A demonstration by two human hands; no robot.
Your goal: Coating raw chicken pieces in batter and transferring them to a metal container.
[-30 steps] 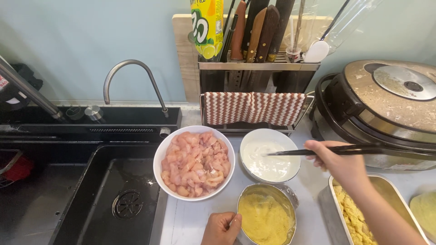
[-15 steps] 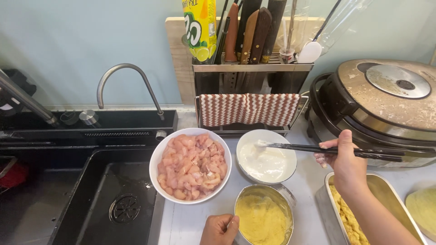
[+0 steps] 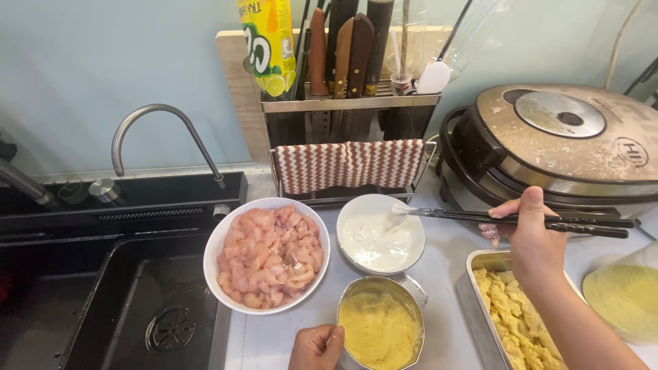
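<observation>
Near the counter's front edge, the metal bowl of yellow crumbs (image 3: pixel 379 330) is steadied by the left hand (image 3: pixel 315 347), fingers curled on its rim. Dark chopsticks (image 3: pixel 521 220) are pinched in the right hand (image 3: pixel 533 236), tips in the white batter bowl (image 3: pixel 380 234). The tray of coated pieces (image 3: pixel 510 318) is partly filled (the bowl of raw meat (image 3: pixel 267 253) is still heaped), so most coating is judged left.

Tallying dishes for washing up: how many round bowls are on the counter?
3: white bowl of raw meat beside the sink, white batter bowl behind, metal bowl of yellow crumbs at the left hand.

A tall yellow-and-green bottle (image 3: pixel 269 44) with a lemon-slice label stands in the knife rack (image 3: pixel 349 113), and a small dark logo (image 3: pixel 630 151), seemingly printed, marks the cooker lid (image 3: pixel 569 133).
</observation>
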